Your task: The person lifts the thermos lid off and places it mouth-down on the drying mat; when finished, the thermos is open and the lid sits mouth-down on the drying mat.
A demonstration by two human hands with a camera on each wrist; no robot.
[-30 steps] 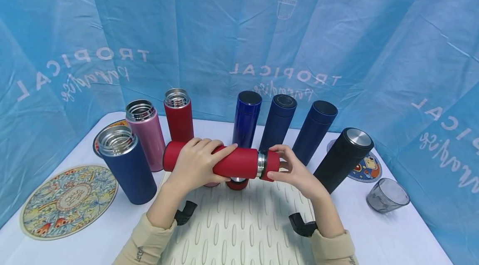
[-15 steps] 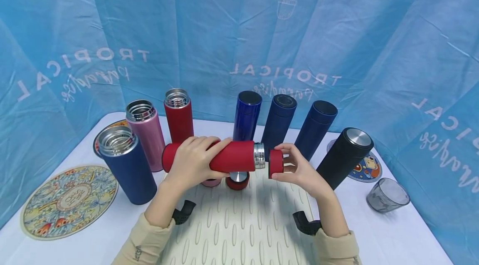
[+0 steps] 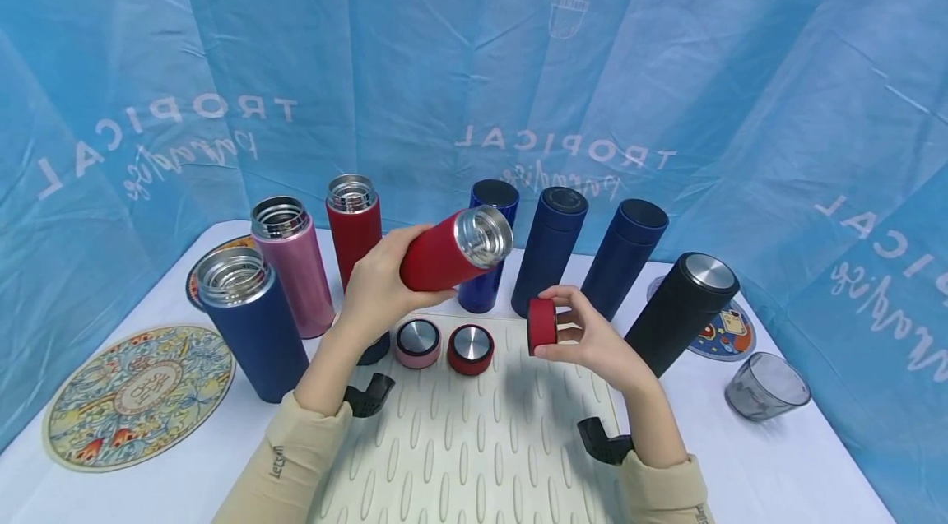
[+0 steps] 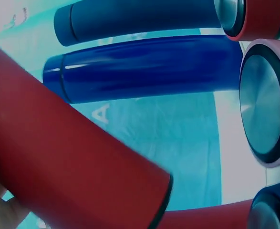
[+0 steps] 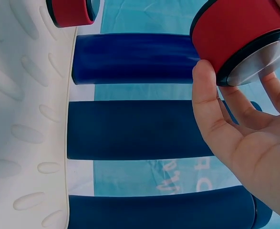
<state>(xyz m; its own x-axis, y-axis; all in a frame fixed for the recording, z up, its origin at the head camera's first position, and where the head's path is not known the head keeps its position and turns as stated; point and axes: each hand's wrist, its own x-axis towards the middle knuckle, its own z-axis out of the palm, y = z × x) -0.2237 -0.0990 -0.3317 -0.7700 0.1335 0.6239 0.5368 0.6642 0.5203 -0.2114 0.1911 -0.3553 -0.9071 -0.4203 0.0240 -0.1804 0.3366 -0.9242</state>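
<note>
My left hand [image 3: 381,281] grips a red thermos bottle [image 3: 444,255] in the air, tilted so its bare steel mouth points up and to the right. In the left wrist view the bottle's red body [image 4: 77,143] and dark-edged base cross the lower left. My right hand [image 3: 588,339] pinches a red lid [image 3: 543,326] between thumb and fingers, apart from the bottle. The right wrist view shows the lid's steel top [image 5: 264,59] facing the palm. Below the hands, a pink lid [image 3: 418,343] and another red lid [image 3: 471,350] lie on the white textured mat [image 3: 474,442].
Uncapped blue [image 3: 255,335], pink [image 3: 296,277] and red [image 3: 355,232] thermoses stand at left. Behind and right stand several capped blue thermoses [image 3: 550,248] and a black one [image 3: 677,314]. A glass [image 3: 767,386] is far right, a round patterned placemat [image 3: 141,396] far left.
The right hand has drawn the red lid off the bottle's mouth to the right. The left hand has swung the bottle from level to mouth-up, uncovering the lids on the mat.
</note>
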